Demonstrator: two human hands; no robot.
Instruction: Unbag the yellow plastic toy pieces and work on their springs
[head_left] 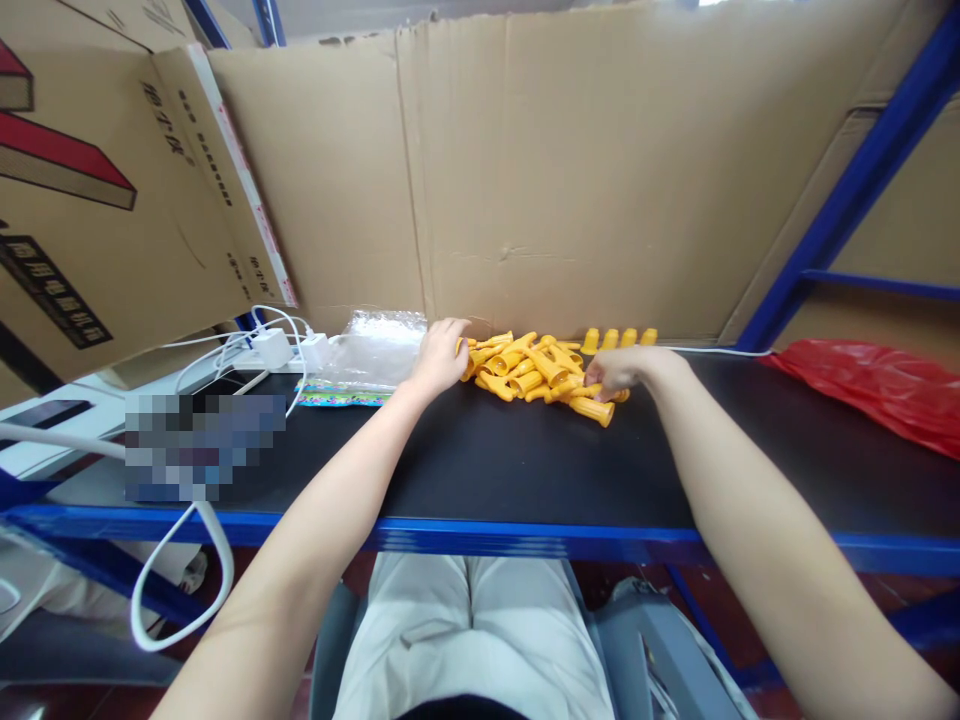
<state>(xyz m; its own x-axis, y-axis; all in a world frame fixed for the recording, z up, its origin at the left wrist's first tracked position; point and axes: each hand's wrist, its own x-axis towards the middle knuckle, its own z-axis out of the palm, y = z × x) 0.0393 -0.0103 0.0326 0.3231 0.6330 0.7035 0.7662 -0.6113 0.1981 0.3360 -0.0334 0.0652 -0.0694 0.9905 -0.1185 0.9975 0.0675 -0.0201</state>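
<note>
I observe the pile of yellow, flared plastic pieces [546, 366] on the flat black shelf [517, 470]. The bare left hand [444, 357] adjoins the pile's left end; the bare right hand [621, 370] adjoins its right end. Both hands' fingers curl; I cannot tell whether either grasps a piece.

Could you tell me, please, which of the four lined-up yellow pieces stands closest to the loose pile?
The leftmost yellow piece, beside the loose pile; the other three stand farther right, toward the red plastic.
</note>
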